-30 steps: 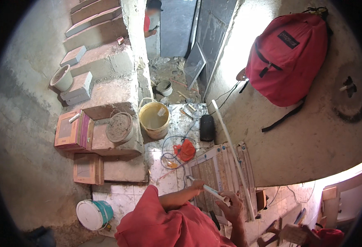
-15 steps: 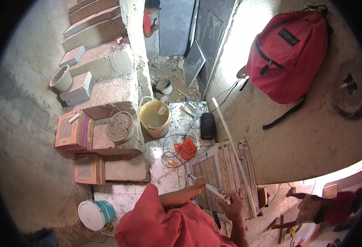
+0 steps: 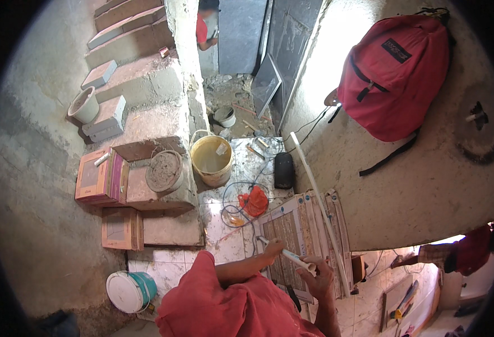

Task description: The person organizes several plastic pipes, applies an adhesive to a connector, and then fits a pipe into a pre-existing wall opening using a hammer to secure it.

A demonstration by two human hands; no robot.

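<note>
Two hands on one white tube [image 3: 293, 256], which sits in front of the body, slanting from upper left to lower right. Left hand [image 3: 275, 249] wrapped round it toward the far end, a short piece poking out beyond the fist. Right hand [image 3: 320, 278] has thumb and fingers pinched about the near end; exact finger placement is small and partly hidden, so the firmness there is hard to judge.

Handling, as a judgement: left is the better anchor, so hold that wrist quiet and let the right do the fine work, with light, even pressure so the rim isn't squeezed out of round. Elbows close to the red shirt [image 3: 230, 303] should help steadiness.

Below the hands: stacked panels [image 3: 280, 227], long white pole [image 3: 314, 194] lying across them; best not to knock it with the right elbow. Farther out, orange bag [image 3: 254, 201] and loose cable [image 3: 223, 212] on the tiled floor [image 3: 168, 270]: watch footing. Yellowish bucket [image 3: 210, 178] beyond, near the steps [image 3: 171, 227].
</note>
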